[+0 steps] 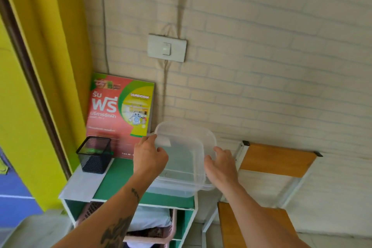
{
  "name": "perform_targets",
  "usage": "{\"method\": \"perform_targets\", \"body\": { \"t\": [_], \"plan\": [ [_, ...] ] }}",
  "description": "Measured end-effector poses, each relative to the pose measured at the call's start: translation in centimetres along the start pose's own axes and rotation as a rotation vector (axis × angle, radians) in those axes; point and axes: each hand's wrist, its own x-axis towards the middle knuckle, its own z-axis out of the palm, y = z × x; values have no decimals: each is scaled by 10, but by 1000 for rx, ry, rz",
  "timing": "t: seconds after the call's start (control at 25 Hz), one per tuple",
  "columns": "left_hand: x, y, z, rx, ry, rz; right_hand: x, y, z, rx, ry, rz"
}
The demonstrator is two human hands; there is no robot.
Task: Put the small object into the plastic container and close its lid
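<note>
Both hands at the clear plastic container [181, 167] on the green bench [120, 177]: left hand [149, 159] fingers clamped on the tilted lid [185, 141] far-left edge, right hand [220, 165] fingers pressing its right rim; small object not discernible.

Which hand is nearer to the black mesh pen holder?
The left hand. It holds the lid on the side facing the black mesh pen holder; the right hand is on the lid's far side.

Both forearms are bare, with no sleeves; the left forearm [112, 217] bears dark tattoos, and both hands are ungloved.
</note>
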Motion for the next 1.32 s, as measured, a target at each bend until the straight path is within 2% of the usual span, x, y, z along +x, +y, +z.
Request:
{"method": "perform_targets", "body": {
  "t": [0.2,0.36,0.52,0.6,0.68,0.8,0.92,1.04,1.32],
  "plan": [
    [5,-24,-7,64,-101,-69,13,-14,26,-51,-126,38],
    [6,-34,-4,174,-216,-46,15,-10,38,-97,-212,58],
    [10,-29,-3,292,-206,7,26,-7,33,-156,-280,27],
    [16,-25,0,370,-172,105,30,-8,31,-278,-190,-62],
    [26,-21,5,434,-172,276,33,-11,32,-366,-129,-190],
    [43,-23,15,622,-262,454,39,-13,42,-382,-241,-308],
    [51,-38,21,767,-379,453,41,-7,58,-428,-320,-321],
    [53,-49,26,775,-443,426,42,1,68,-488,-327,-316],
    [59,-47,29,804,-476,401,47,1,69,-518,-332,-312]
  ]
}}
